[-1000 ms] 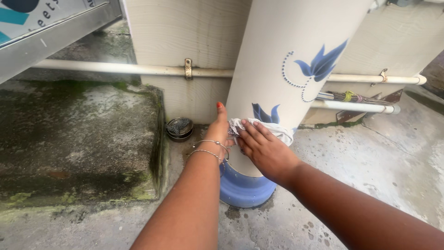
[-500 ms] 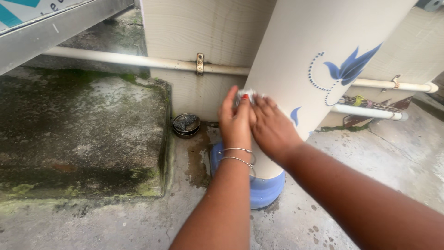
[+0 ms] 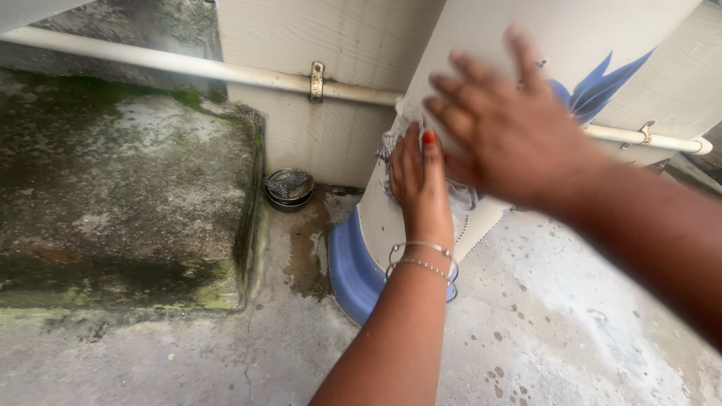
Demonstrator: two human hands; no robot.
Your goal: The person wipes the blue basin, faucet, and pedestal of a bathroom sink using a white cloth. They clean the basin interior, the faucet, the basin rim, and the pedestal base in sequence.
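Note:
A tall white cylinder tank (image 3: 481, 45) with a blue butterfly print and a blue base (image 3: 347, 267) stands on the wet concrete floor. My left hand (image 3: 419, 180), with bangles at the wrist, presses a small grey-white cloth (image 3: 391, 143) flat against the tank's side. Only the edges of the cloth show around the hand. My right hand (image 3: 511, 128) hovers blurred in front of the tank, fingers spread, holding nothing.
A white pipe (image 3: 226, 71) with a metal clamp (image 3: 317, 80) runs along the wall behind the tank. A mossy concrete ledge (image 3: 113, 195) rises at the left. A small metal bowl (image 3: 289, 188) sits on the floor by the wall.
Both hands were together on the cloth lower on the tank. The cloth has moved up, the right hand has lifted off and spread, and the view has come closer.

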